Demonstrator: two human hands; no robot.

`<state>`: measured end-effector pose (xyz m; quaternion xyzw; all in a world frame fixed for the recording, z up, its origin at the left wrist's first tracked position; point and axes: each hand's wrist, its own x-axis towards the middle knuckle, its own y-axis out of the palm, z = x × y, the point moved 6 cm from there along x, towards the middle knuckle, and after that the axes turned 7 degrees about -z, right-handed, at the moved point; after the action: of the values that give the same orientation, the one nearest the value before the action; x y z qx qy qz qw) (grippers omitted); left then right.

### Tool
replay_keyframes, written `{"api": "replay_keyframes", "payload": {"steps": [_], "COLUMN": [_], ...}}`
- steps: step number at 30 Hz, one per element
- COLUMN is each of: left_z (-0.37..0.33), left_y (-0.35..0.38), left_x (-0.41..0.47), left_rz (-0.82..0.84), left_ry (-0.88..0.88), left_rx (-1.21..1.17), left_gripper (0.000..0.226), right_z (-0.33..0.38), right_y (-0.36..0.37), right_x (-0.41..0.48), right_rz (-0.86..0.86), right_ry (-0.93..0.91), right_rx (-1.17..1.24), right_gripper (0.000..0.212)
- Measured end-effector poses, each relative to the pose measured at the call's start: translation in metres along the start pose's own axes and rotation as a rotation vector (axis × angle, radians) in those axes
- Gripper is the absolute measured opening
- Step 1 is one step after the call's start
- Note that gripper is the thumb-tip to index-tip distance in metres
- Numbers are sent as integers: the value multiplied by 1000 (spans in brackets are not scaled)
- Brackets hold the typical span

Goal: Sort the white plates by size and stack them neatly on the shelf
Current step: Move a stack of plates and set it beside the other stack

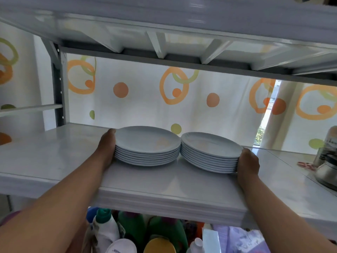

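Two stacks of white plates stand side by side on the white shelf, their rims touching. The left stack holds several plates and sits level. The right stack also holds several plates and tilts slightly toward me. My left hand presses against the left side of the left stack, fingers curled around its edge. Cupped against the lower right side of the right stack is my right hand. Both forearms reach in from below.
Another shelf board hangs close above. A curtain with orange and green circles hangs behind. A metal appliance stands at the right end of the shelf. Below the shelf are several bottles. A grey upright post stands at the left.
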<state>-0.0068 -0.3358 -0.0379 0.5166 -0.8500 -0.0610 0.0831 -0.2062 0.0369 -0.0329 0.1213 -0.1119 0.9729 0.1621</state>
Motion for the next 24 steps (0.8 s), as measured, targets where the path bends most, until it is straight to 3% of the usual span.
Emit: {"api": "replay_keyframes", "payload": {"steps": [3,8,16,20,24], "left_z": [3,6,2,-28,-58], "left_y": [2,1,-8,-8,17], "left_x": [4,5,0,-36,-86], "left_rz": [74,64,-56,-250,-314], "left_ry": [-2,-23,59,421,816], "left_rx": [5,-16,53,397,555], "left_gripper": [30,33,38,45,56], "right_z": [1,1,3,25,74], "right_y": [0,-4,-10,-26,-34], "right_x": [-1,0,-6,-29,-66], "right_rz": [-4,-27,-50,-180,-108], "right_ry": [-49,-48,7,-299,-591], "right_rx": [-64,-33,62,38,116], "right_gripper": [38,36,39,46,32]}}
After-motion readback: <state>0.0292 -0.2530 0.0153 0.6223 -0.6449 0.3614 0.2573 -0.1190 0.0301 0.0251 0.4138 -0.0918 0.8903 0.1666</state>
